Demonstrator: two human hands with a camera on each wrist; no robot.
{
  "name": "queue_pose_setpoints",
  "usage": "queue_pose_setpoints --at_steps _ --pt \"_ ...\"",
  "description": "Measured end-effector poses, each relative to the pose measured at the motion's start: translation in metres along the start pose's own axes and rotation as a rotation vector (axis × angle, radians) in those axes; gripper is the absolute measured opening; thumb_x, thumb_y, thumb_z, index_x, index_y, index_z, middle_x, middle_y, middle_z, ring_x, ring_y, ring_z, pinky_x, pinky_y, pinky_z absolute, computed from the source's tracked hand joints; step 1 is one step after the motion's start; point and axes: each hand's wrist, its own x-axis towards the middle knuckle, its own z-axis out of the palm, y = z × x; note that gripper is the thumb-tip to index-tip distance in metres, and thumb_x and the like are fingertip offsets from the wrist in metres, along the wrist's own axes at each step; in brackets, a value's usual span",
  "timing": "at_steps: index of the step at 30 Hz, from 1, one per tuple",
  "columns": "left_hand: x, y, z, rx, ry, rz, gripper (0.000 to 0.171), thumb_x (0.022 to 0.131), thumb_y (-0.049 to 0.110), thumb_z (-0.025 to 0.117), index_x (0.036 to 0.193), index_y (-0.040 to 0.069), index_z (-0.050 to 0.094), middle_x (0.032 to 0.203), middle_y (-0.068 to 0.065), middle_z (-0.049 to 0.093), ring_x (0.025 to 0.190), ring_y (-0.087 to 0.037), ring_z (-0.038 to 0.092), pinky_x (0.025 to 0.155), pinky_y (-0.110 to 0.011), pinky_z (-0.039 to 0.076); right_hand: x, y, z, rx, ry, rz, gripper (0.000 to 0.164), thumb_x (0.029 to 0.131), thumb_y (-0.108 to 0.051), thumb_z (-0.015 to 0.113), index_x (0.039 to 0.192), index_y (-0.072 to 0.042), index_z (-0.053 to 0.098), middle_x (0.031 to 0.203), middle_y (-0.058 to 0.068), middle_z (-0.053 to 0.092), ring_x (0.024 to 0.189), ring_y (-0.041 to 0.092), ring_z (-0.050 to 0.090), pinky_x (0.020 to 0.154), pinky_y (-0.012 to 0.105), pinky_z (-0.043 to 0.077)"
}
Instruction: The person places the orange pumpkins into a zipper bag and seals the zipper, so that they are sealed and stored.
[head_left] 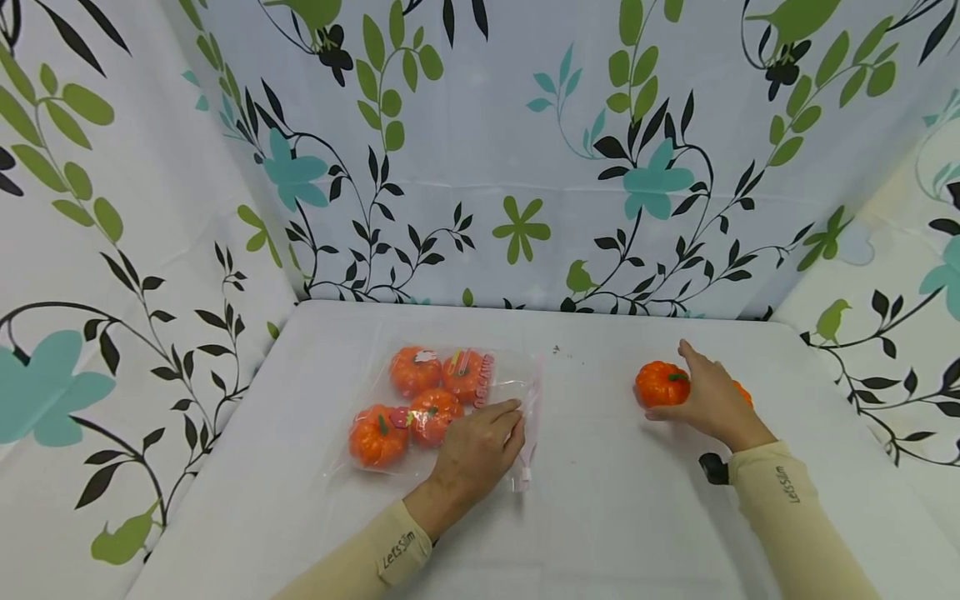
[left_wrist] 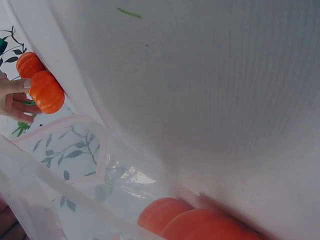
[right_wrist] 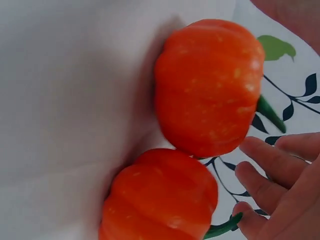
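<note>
Head view: the left hand lies flat, fingers straight, on a clear bag holding four pumpkins on the worktop. The right hand curls round a loose pumpkin — another sits behind it.

Left wrist: the bag's mouth gapes.

Right wrist: two pumpkins touch — fingers against the upper one.

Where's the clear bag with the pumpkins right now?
In the head view, the clear bag lies left of centre on the white table, under the left hand, four pumpkins inside.
</note>
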Motion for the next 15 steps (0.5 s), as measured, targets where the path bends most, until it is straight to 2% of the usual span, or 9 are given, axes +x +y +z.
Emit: queue_pose_setpoints --at_steps 6,9,15 --pt "0.001 0.000 0.000 -0.008 0.006 0.001 0.020 0.085 0.015 0.082 0.100 0.002 0.078 0.106 -0.010 0.076 0.092 -0.020 0.075 0.076 -0.029 0.059 0.001 0.012 0.004 -0.104 0.018 0.013 0.125 0.066 -0.057 0.089 0.152 0.011 0.028 0.147 0.039 0.038 0.137 0.063 0.021 0.105 0.079 0.017" --pt "0.002 0.001 0.000 -0.011 0.009 -0.002 0.021 0.083 0.014 0.084 0.100 0.002 0.079 0.105 -0.010 0.076 0.092 -0.020 0.075 0.075 -0.029 0.059 0.002 0.016 0.007 -0.124 0.036 0.008 0.115 0.069 -0.055 0.088 0.148 0.011 0.037 0.144 0.040 0.041 0.137 0.063 0.022 0.104 0.080 0.018" --pt "0.001 0.002 -0.001 -0.016 -0.003 -0.012 0.021 0.083 0.014 0.083 0.100 0.002 0.079 0.106 -0.010 0.076 0.092 -0.020 0.075 0.075 -0.030 0.059 -0.002 0.018 0.015 -0.135 0.096 -0.033 0.092 0.075 -0.043 0.087 0.139 0.012 0.050 0.134 0.038 0.052 0.137 0.059 0.026 0.113 0.070 0.015"
